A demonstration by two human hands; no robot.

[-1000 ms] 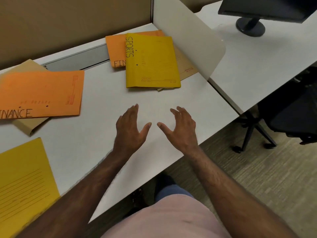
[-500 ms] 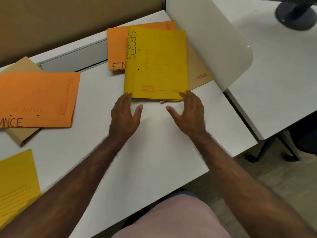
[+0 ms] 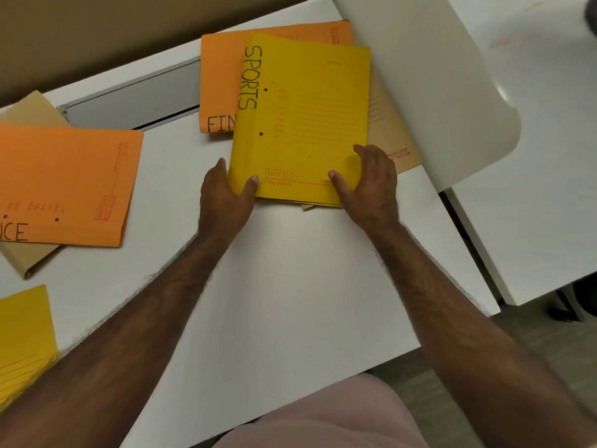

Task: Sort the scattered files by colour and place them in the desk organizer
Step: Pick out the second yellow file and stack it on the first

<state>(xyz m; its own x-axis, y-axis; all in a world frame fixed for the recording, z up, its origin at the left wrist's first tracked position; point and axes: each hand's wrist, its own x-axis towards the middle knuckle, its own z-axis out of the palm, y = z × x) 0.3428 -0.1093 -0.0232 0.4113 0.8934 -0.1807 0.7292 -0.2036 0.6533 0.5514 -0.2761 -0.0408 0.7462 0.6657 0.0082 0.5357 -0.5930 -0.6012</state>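
SPORTS file [image 3: 303,124], yellow, lies mid-desk [image 3: 290,302] on top of a pile. Nearest you, both hands pinch its near short edge: left hand [image 3: 223,202] w/ thumb on the cover at the near-left corner, right hand [image 3: 368,182] w/ thumb on top near the right corner, prob. to lift it square off the pile. Its long axis runs away from you, spine on the left. Under it, further back: orange file [image 3: 219,82] and brown file [image 3: 392,137], so top one goes first.
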